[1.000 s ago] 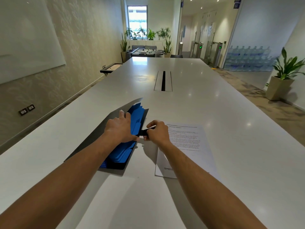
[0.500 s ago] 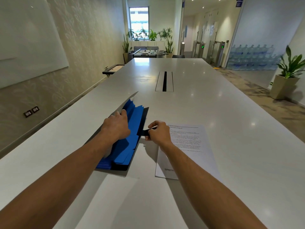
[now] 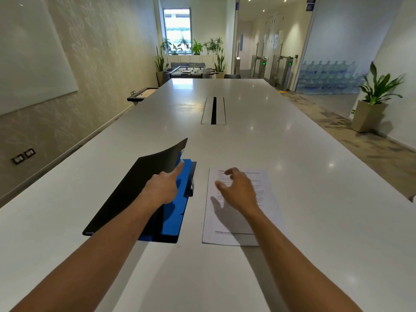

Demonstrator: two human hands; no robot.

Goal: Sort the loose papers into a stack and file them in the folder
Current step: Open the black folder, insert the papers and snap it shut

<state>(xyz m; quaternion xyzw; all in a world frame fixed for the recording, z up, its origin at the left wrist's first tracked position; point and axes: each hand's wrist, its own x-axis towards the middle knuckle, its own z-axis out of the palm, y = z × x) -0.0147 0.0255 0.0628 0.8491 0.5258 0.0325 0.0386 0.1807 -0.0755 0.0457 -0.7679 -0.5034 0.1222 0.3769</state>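
Observation:
A black folder lies open on the white table, its cover tilted up to the left over blue dividers. My left hand holds the cover's right edge, with the index finger stretched up along it. To the right of the folder lies a neat stack of printed papers. My right hand hovers just above the stack's upper half with its fingers spread and loosely bent, holding nothing. A small black tab sticks out at the folder's right edge.
A cable slot runs along the table's middle, farther away. A wall with a whiteboard is on the left. A potted plant and stacked water bottles stand to the right, off the table.
My right hand let go of the black tab and moved right over the papers. My left hand lifted the folder cover higher, so its dark side now faces me.

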